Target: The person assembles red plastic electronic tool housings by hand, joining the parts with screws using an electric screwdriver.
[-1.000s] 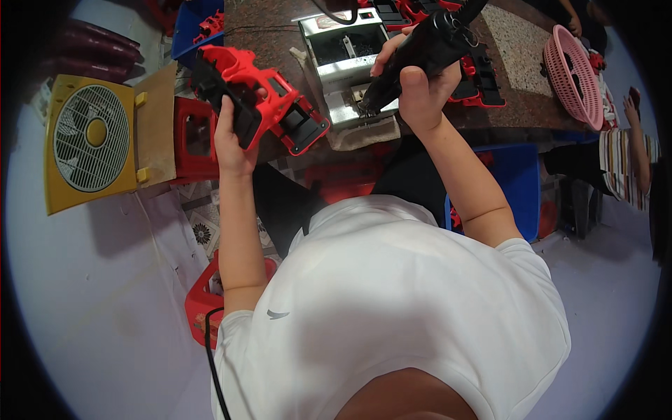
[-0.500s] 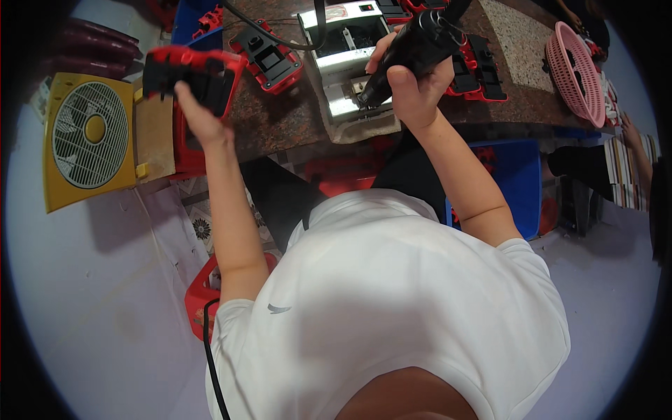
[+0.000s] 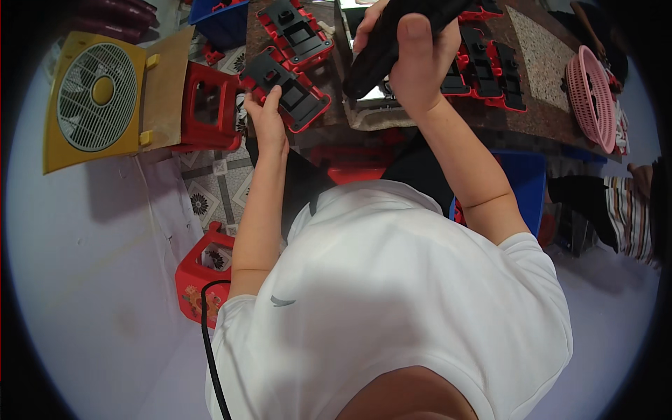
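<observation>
Lower part in left hand, tool in right

Left hand (image 3: 268, 120), left of upper centre: thumb on the black face of the lower part (image 3: 297, 98), fingers at its left corner. Read as a pinch; firmness could not be told, since the underside was hidden. The edge hold probably kept most of the recessed face uncovered.

The lower part sat slanted, black face toward the camera, just below the upper part (image 3: 297, 35), which had a like slant. Contact between the two could not be resolved. The shared angle suggested deliberate side-by-side placing.

Right hand (image 3: 423, 66), upper centre: wrapped round the black tool (image 3: 378, 59), thumb along the near side, tip aimed down and left. The tool hid much of the silver machine (image 3: 380, 95). Its position, apart from the lower part, presumably left the other hand room.

Upper right: other parts (image 3: 483, 66) lay in close rows on the table (image 3: 539, 122), likely to save space. Farther right, the pink basket (image 3: 591, 98) stood apart from them, perhaps to separate its contents.
</observation>
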{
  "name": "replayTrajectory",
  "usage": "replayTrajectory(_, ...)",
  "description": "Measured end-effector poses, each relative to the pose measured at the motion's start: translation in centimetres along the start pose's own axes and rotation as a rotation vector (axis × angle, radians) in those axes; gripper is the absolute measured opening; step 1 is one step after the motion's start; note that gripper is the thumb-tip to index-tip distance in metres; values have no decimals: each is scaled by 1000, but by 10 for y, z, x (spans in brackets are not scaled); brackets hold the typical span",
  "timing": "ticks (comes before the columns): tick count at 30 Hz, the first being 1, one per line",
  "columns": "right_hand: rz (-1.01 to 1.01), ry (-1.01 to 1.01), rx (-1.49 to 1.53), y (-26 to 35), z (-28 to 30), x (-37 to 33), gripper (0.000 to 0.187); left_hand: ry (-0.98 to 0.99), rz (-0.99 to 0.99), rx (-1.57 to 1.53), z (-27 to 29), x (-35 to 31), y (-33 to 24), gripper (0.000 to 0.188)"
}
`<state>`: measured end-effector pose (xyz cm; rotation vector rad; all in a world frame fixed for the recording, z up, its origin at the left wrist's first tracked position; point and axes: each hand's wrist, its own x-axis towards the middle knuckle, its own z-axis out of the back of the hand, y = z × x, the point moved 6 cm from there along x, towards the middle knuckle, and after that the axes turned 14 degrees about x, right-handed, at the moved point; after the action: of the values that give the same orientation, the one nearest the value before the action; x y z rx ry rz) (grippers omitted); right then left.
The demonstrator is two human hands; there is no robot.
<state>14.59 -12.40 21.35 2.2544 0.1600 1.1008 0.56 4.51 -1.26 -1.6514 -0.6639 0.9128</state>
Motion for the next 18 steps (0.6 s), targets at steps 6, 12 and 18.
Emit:
replayTrajectory(6,-33,-62,-32,-11,-13,-12,54,-237,-313,500,12,8,-35,71)
replayTrajectory(12,94,160,20,-38,-5,-18,38,84,-118,157,-3,22,-15,52)
replayTrajectory(18,97,224,-60,-48,-6,-18,39,46,-191,141,-6,17,-18,57)
